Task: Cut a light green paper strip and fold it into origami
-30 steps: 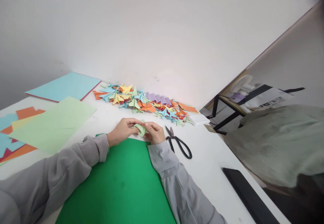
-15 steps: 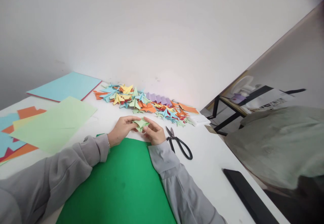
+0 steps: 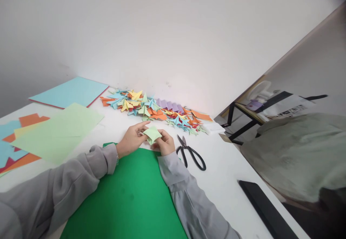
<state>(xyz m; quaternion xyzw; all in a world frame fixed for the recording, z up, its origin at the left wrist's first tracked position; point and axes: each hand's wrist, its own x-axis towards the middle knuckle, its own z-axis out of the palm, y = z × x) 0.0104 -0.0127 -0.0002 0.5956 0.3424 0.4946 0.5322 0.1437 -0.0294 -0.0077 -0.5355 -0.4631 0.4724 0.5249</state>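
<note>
A small folded piece of light green paper is held up between my two hands, just beyond the far edge of the green mat. My left hand pinches its left side between thumb and fingers. On the other side my right hand grips the paper's right edge, thumb in front and the other fingers partly hidden behind. Black-handled scissors lie to the right of my right hand with their blades slightly apart.
Folded paper pieces in many colours are heaped along the wall. Loose sheets, a large light green one on top, lie at left, with a blue sheet behind. A black flat object rests near the table's right edge.
The light green paper now shows a flatter, diamond-shaped face, where it looked more pointed and open before. My fingers have shifted on it, and my right hand has tilted slightly.
</note>
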